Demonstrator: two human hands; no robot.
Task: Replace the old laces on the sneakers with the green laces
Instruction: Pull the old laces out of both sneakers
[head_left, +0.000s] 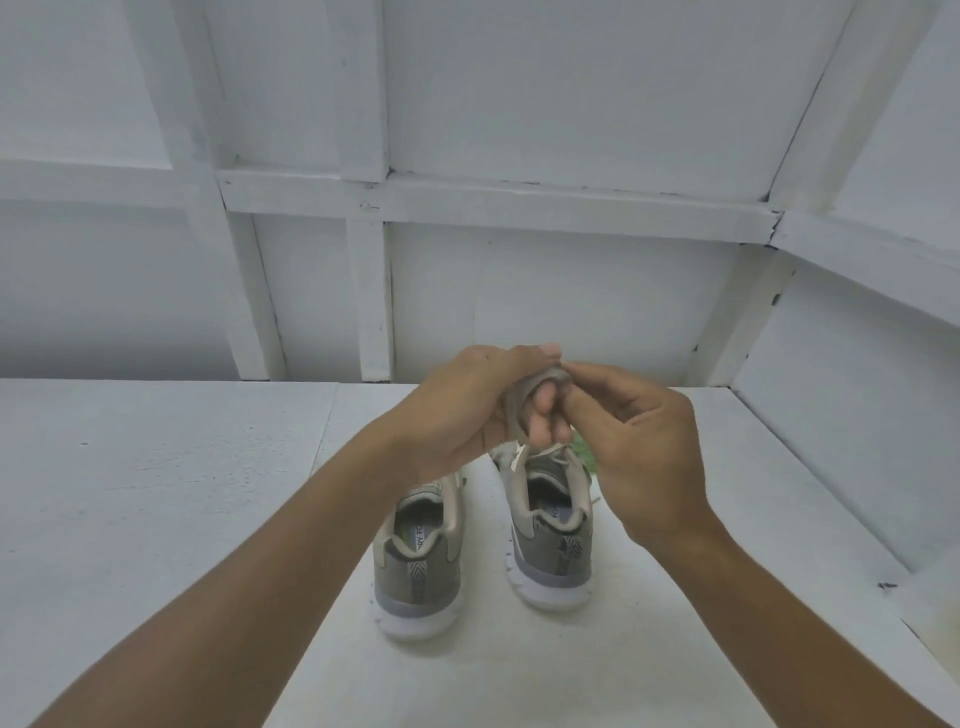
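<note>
Head view: 1 old lace coiled in hand, green lacing not begun.
L hand (457, 415) holds 1 grey old lace (519, 397) wound round its curled fingers; R hand (649, 457) pinches the lace's end at the coil, both above the shoes. 2 sneakers, left sneaker (418, 561) and right sneaker (550, 535), stand side by side mid-worktop (156, 493), heels to the near edge. Right one shows pale lace at its tongue, so prob. 1 lace out, 1 to go. Left one's eyelets are hidden, can't tell. Green patch (586, 458) just beyond right sneaker, likely the green laces; count unclear. All re-lacing left.
</note>
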